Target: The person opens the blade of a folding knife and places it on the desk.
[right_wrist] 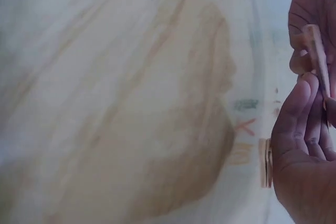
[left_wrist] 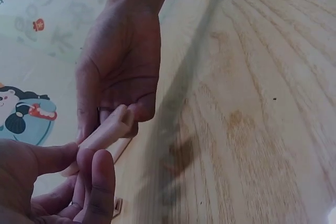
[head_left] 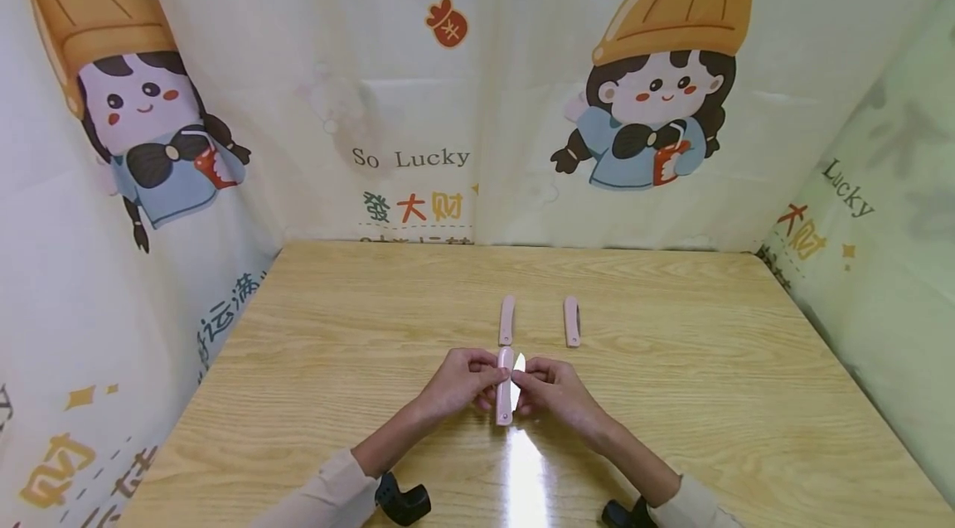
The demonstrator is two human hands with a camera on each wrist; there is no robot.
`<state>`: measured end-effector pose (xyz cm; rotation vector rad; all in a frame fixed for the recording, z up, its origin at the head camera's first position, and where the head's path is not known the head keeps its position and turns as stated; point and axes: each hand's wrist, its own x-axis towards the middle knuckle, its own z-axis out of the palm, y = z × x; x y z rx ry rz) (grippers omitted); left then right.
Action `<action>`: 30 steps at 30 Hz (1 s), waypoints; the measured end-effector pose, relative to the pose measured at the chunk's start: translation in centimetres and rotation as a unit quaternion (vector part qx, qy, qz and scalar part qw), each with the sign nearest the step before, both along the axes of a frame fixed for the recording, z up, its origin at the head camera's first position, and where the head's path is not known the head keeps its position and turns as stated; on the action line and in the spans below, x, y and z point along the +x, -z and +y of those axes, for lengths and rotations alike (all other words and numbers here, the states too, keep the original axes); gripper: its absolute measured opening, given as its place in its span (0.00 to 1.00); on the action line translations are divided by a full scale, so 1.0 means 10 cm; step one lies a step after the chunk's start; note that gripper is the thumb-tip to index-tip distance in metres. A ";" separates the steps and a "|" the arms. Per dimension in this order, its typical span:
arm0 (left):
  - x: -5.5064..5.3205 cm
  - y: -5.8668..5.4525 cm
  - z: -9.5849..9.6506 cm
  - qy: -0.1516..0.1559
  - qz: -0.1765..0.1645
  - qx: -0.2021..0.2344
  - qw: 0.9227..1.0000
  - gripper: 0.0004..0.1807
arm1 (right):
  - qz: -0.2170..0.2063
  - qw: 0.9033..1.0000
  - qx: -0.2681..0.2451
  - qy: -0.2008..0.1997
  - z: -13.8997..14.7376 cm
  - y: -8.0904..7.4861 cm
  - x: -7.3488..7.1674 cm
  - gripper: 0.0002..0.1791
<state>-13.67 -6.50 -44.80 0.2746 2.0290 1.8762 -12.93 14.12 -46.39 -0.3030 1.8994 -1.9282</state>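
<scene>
Head view: our left hand (head_left: pixel 464 381) pinches a slim pink folding knife (head_left: pixel 503 401), our right hand (head_left: pixel 558 392) its pale blade (head_left: pixel 516 395).
Two closed pink knives (head_left: pixel 506 321) lie farther off on the wooden tabletop (head_left: pixel 373 296).

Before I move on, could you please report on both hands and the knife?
Left hand gripping pink folding knife; right hand pinching its blade. Blade partly open. Two similar pink handles lie beyond, nothing apparent in the way.

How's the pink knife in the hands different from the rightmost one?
The held folding knife shows its blade; the rightmost folding knife has none sticking out. The left hand and right hand grip the held folding knife; the rightmost folding knife lies untouched on the table. Both are pink-handled.
</scene>
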 end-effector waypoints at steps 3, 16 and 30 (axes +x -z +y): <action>0.00 0.00 0.00 0.000 0.004 0.004 1.000 0.11 | 0.008 1.000 0.004 -0.004 0.00 -0.02 0.00 0.14; 0.02 -0.01 -0.06 -0.026 -0.011 0.015 0.999 0.12 | 0.003 0.999 0.001 0.032 0.05 -0.04 0.05 0.14; 0.08 -0.14 -0.23 0.137 0.618 -0.382 0.674 0.17 | 0.004 0.999 0.039 0.015 0.09 -0.11 0.01 0.17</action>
